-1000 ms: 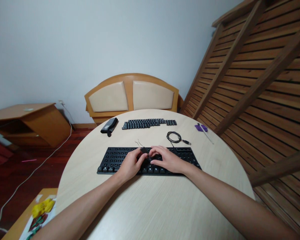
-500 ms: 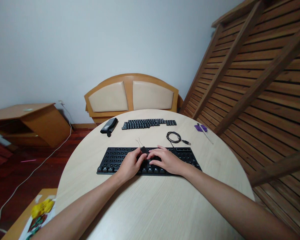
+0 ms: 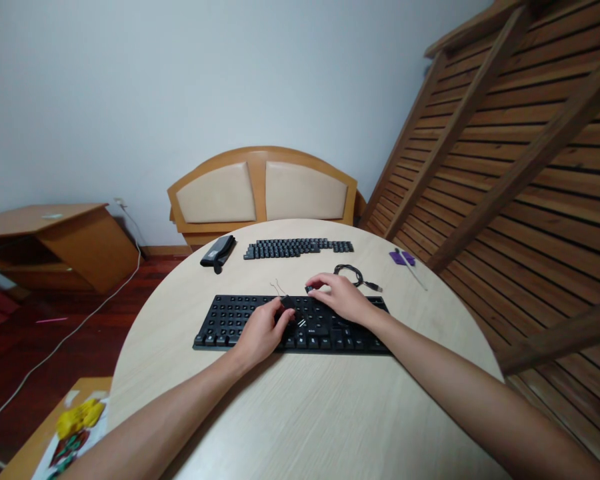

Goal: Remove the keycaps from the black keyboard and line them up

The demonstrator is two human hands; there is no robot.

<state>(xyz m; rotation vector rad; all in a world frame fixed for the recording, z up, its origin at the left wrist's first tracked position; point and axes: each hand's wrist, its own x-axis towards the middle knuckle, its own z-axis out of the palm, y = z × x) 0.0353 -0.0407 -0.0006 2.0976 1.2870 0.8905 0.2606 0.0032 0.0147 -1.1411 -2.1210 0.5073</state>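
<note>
A black keyboard lies across the table in front of me, many of its keys stripped to bare switches and its bottom row still capped. My left hand rests over its middle, closed on a keycap puller with a black handle. Thin wires stick out from both ends of the puller. Just above the keyboard's upper edge, my right hand pinches a small black keycap. Behind the keyboard, removed keycaps are laid out in rows.
A coiled USB cable lies behind my right hand. Farther right sits a thin white-handled stick on a purple piece. A dark folded pouch is at back left. The round table borders a slatted wooden panel.
My right hand has lifted from the keyboard's middle and moved up and to the right, carrying a keycap. My left hand stays almost in place with the puller.
</note>
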